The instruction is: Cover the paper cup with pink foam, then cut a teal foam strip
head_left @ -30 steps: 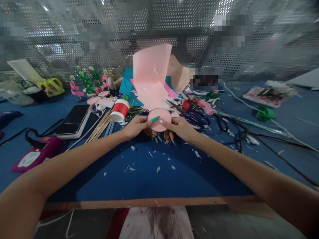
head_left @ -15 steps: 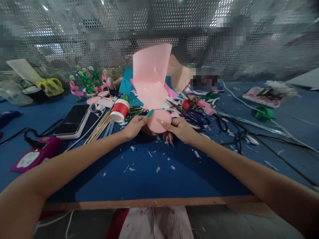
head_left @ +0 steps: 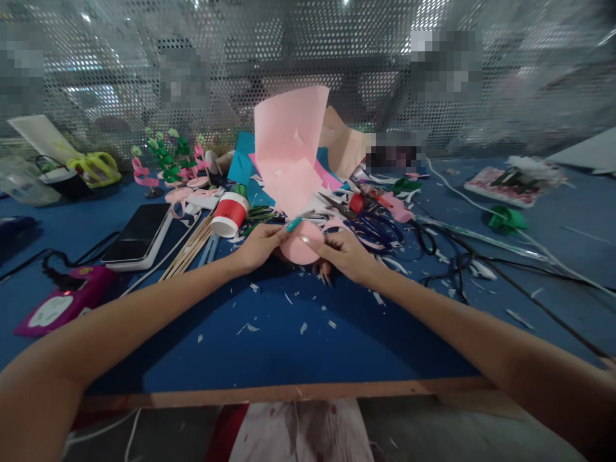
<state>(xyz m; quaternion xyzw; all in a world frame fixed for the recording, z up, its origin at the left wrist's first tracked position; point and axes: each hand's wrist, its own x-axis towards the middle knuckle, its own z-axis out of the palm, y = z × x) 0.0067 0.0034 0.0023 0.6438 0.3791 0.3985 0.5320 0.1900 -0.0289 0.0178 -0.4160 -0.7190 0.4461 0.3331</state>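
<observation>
A pink disc (head_left: 302, 244) is held between both hands over the tabletop (head_left: 289, 359), near its middle. Clock directions are read from the disc. At 9 o'clock its edge is gripped by the left hand (head_left: 260, 247), thumb with teal nail laid over the upper left rim. At 3 o'clock it is pinched by the right hand (head_left: 350, 255), thumb pressed on the face, fingers curled behind. Both hands closed on the disc, neither wide. A large pink sheet (head_left: 291, 131) is stood up, curled, at 12 o'clock; blue paper (head_left: 242, 160) at 11, tan paper (head_left: 342, 144) at about 1. A red and white cup (head_left: 230, 213) is tipped at about 10, just beside wooden sticks (head_left: 188, 249) at 9. Farther out, a phone (head_left: 140, 232) is seen at 9, a purple power strip (head_left: 67, 300) between 8 and 9, pink and green paper flowers (head_left: 171, 163) at 10. Scissors (head_left: 378, 230) with blue handles are laid between 2 and 3, among cuttings; a green paper roll (head_left: 507, 219) at 3, well apart. White scraps (head_left: 303, 328) are scattered toward 6. Item behind the tan paper is blurred out, can't be told.
</observation>
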